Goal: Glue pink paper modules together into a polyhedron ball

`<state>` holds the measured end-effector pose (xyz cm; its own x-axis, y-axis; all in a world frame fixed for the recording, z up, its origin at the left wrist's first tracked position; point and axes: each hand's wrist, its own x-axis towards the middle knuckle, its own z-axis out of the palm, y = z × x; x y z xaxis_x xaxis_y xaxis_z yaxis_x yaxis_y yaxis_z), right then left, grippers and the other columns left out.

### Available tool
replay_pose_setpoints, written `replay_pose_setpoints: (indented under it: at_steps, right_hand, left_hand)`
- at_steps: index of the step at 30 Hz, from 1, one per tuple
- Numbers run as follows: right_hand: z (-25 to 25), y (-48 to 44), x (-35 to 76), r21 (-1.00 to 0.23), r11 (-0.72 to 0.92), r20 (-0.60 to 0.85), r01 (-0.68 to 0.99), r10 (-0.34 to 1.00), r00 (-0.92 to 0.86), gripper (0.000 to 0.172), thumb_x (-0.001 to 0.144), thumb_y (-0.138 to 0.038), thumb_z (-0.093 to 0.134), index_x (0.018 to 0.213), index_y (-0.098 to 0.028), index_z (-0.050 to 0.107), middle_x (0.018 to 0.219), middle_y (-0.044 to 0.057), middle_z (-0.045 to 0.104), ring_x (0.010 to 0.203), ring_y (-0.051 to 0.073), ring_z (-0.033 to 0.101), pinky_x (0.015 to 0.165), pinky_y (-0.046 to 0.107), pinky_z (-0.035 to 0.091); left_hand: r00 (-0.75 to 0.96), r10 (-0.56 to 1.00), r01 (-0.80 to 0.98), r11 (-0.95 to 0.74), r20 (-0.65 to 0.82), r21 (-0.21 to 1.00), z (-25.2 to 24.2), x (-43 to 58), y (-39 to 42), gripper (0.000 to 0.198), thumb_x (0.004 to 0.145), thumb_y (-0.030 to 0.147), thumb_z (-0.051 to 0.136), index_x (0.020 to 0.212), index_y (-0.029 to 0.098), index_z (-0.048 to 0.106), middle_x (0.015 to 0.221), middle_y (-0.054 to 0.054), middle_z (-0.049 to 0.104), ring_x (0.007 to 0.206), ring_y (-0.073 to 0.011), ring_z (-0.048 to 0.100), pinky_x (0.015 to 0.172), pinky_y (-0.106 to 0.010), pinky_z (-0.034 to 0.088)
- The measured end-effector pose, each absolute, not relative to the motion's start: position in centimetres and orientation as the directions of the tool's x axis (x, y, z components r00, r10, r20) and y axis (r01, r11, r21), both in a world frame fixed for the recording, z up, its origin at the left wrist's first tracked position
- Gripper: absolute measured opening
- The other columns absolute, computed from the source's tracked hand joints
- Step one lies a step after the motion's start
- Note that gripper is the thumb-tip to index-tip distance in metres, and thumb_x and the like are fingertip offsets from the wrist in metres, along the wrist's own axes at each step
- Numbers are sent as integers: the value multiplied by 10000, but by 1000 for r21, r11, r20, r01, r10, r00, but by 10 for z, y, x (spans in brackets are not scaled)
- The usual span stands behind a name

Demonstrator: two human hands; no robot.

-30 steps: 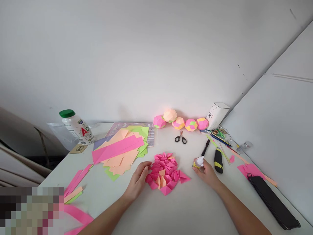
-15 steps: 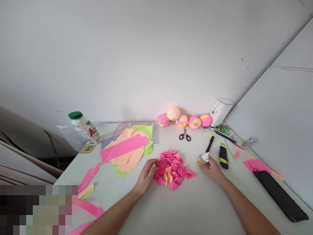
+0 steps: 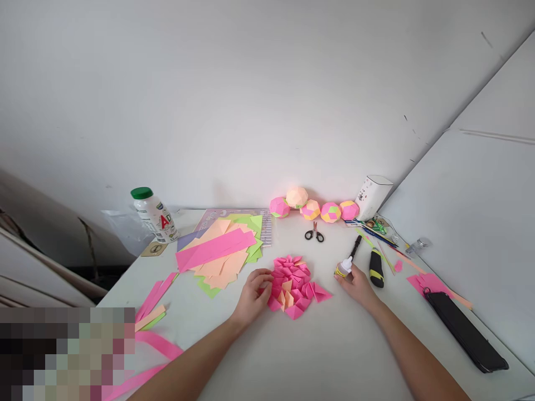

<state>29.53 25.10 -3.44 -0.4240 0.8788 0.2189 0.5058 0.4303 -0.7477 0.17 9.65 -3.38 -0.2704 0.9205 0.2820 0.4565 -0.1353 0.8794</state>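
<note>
At the middle of the table lies a cluster of folded paper pieces [image 3: 296,284], mostly pink with a few peach ones. My left hand [image 3: 254,295] is at its left edge, fingers curled around some of the pink folded paper. To the right of the cluster, my right hand [image 3: 357,287] grips a small glue bottle [image 3: 343,268] with a white cap and a yellow label. The bottle is slightly tilted, its cap upward. Just beyond it lies a black pen [image 3: 356,245].
Paper sheets [image 3: 228,250] and a white bottle [image 3: 154,217] are on the left. Faceted paper balls [image 3: 330,212] line the wall behind scissors [image 3: 314,233]. Right are a utility knife [image 3: 376,267], a black case [image 3: 466,331] and a white box [image 3: 374,197]. Paper strips [image 3: 156,292] lie front left.
The view has shifted slightly. My left hand has curled its fingers more closely around the cluster's left edge. My right hand keeps the glue bottle in nearly the same place.
</note>
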Motion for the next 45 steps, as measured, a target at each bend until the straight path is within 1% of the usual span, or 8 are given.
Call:
replay_pose_setpoints:
  at_steps: [5, 11, 14, 21, 25, 29, 37, 45]
  right_hand:
    - [-30, 251, 294, -739, 431, 221, 518, 881, -418, 329, 745, -416, 607, 956, -169, 562, 933, 85, 652, 865, 242, 610, 819, 396, 477]
    - [-29, 252, 295, -760, 430, 221, 488, 876, -428, 323, 747, -397, 613, 969, -168, 567, 933, 80, 659, 859, 232, 624, 805, 379, 492]
    - [-30, 252, 296, -769, 428, 225, 475, 876, -426, 321, 739, -403, 624, 954, -170, 572, 912, 72, 661, 844, 229, 626, 800, 379, 496]
    - [-28, 251, 294, -781, 414, 223, 467, 884, -412, 329, 726, -410, 631, 942, -167, 578, 904, 72, 662, 852, 233, 625, 805, 377, 490]
    - [-26, 251, 294, -782, 418, 227, 462, 882, -414, 322, 723, -402, 631, 930, -161, 580, 888, 73, 662, 831, 231, 626, 788, 370, 492]
    - [-27, 251, 296, -783, 419, 224, 460, 880, -420, 319, 731, -393, 635, 945, -161, 587, 896, 75, 664, 835, 232, 624, 788, 369, 488]
    - [-27, 252, 296, -788, 411, 216, 458, 882, -420, 334, 731, -398, 640, 963, -161, 594, 920, 82, 674, 858, 243, 628, 808, 379, 485]
    - [-24, 250, 295, -792, 414, 223, 450, 881, -418, 334, 729, -391, 640, 960, -154, 593, 924, 100, 677, 858, 245, 632, 802, 371, 495]
  left_hand:
    - [-188, 925, 630, -144, 330, 763, -38, 5, 96, 130, 757, 236, 554, 869, 209, 614, 1135, -112, 527, 1104, -285, 484, 930, -473, 437]
    - [-183, 924, 670, -131, 334, 731, -40, 5, 98, 72, 749, 269, 575, 791, 210, 577, 1080, -103, 525, 1070, -287, 484, 894, -475, 457]
    - [-190, 929, 660, -119, 318, 742, -39, 6, 98, 81, 759, 281, 563, 737, 205, 580, 1069, -102, 524, 1059, -282, 490, 877, -460, 474]
    - [-261, 928, 512, -99, 264, 853, -32, 7, 96, 194, 784, 372, 539, 723, 198, 599, 969, -104, 538, 917, -242, 542, 637, -330, 536]
    - [-285, 910, 524, -116, 302, 844, -27, 6, 96, 244, 828, 403, 503, 738, 189, 579, 868, -82, 551, 848, -220, 542, 691, -334, 503]
    - [-316, 899, 530, -98, 304, 842, -26, 5, 95, 262, 849, 418, 471, 714, 205, 544, 792, -55, 560, 812, -216, 535, 648, -317, 478]
    - [-315, 881, 535, -143, 354, 833, -29, 4, 96, 239, 864, 399, 459, 766, 209, 565, 872, -64, 562, 879, -212, 529, 766, -344, 468]
    - [-359, 865, 516, -129, 351, 847, -28, 4, 98, 276, 858, 416, 462, 723, 202, 572, 832, -55, 573, 836, -204, 552, 753, -348, 478]
